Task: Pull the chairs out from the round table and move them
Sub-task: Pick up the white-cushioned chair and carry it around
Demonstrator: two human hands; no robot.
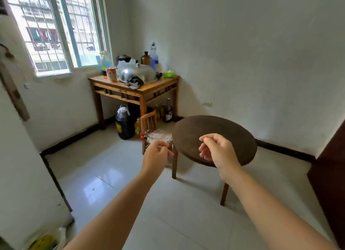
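Hands fill the middle of the head view, both raised on bare forearms and holding nothing. The left hand [156, 153] has its fingers loosely curled, the thumb close to the fingertips. The right hand [217, 149] is curled just as loosely, palm turned to the left.

The chair [149, 125] is small and wooden with a woven seat. It stands at the left edge of the round table [220, 130], its back toward the corner of the room. The left hand covers the front of the seat in this view, and whether it touches the chair is hard to judge. The chair's legs are mostly hidden. No second chair can be made out. The right hand hangs in front of the round table's near rim. Only two table legs [224, 193] show; the rest are hidden under the dark top.

In the corner beyond stands a wooden counter [153, 87] below the window [56, 35]. It carries a metal lid [138, 73], bottles [154, 58] and a green tissue pack [169, 74], with plastic wrapping among them that is hard to read. Under it are a dark jug [124, 125] and more bottles, partly hidden by the chair back. A dark cabinet [330, 167] is cut off at the right edge. A yellow object [43, 242] at the bottom left is too blurred to name.
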